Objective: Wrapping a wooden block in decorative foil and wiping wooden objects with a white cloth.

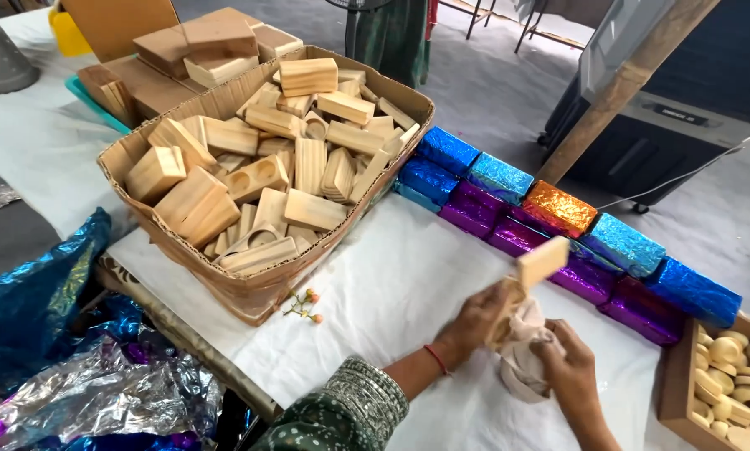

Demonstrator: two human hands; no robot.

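Nearest the camera, a patterned green sleeve (342, 418) with a stack of bangles is seen at the bottom edge. From it the left hand (475, 321) reaches to the right over a white cloth (392, 292) spread on the table. Its fingers are curled shut around the lower end of a block (532, 271) of pale wood, which is held tilted, its free end pointing up and to the right. A red thread is worn at that wrist. The right hand (569, 367), just to the right and nearer, is closed on a beige rag (521, 355), which is pressed against the block's lower part.

Beyond the hands, a row of foil-wrapped packages (559, 242) is laid along the far edge of the cloth, running from the left far to the right near: blue ones behind, purple ones in front, and one orange in the middle. To the left, an open cardboard box (250, 292) is heaped with similar blocks. A small sprig of artificial buds (304, 305) lies beside it. Crumpled blue and silver foil (83, 367) is piled at the near left. At the near right, a wooden tray (676, 376) holds pale round pieces.
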